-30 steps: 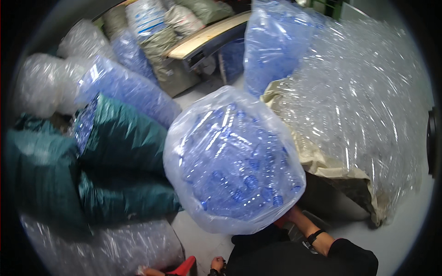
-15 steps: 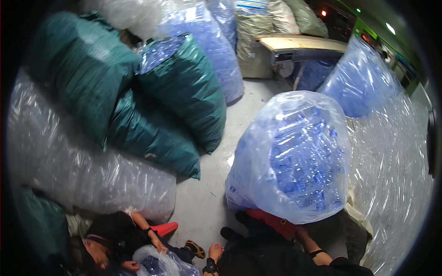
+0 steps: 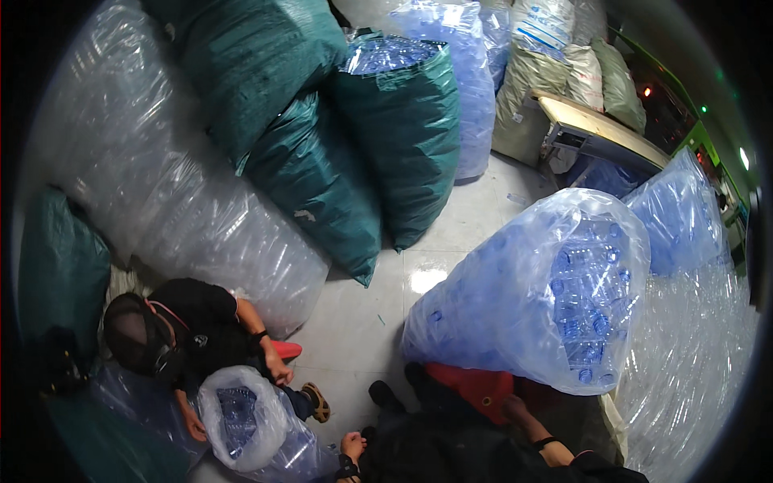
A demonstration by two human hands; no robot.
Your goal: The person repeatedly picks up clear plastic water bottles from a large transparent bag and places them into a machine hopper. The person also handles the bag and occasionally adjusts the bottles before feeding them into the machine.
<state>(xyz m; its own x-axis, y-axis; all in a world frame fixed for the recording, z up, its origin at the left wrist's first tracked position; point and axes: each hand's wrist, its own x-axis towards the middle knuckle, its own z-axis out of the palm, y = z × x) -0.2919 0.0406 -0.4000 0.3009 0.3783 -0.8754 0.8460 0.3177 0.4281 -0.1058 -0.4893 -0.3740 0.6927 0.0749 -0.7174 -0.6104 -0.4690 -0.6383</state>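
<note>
My left hand (image 3: 353, 447), with a dark band at its wrist, rests beside my dark-clothed leg. Its fingers look curled in, and no object shows in them. My right hand (image 3: 517, 410) is lowered by a red stool (image 3: 475, 390), below the rim of a large clear bag (image 3: 475, 306). Its fingers are too dark and blurred to make out. The bag leans with its mouth toward the right and holds many blue-tinted clear plastic bottles (image 3: 592, 302).
At left a seated co-worker (image 3: 201, 314) has hands at a smaller bag of bottles (image 3: 241, 414). Green sacks (image 3: 403, 145) and clear bags of bottles (image 3: 201, 217) stand beyond. A wooden-topped table (image 3: 604, 125) is at the far right. Grey floor (image 3: 346, 330) lies between.
The view has swung left and down, bringing more of the co-worker and the smaller bag's mouth into sight. My hands stay in nearly the same places.
</note>
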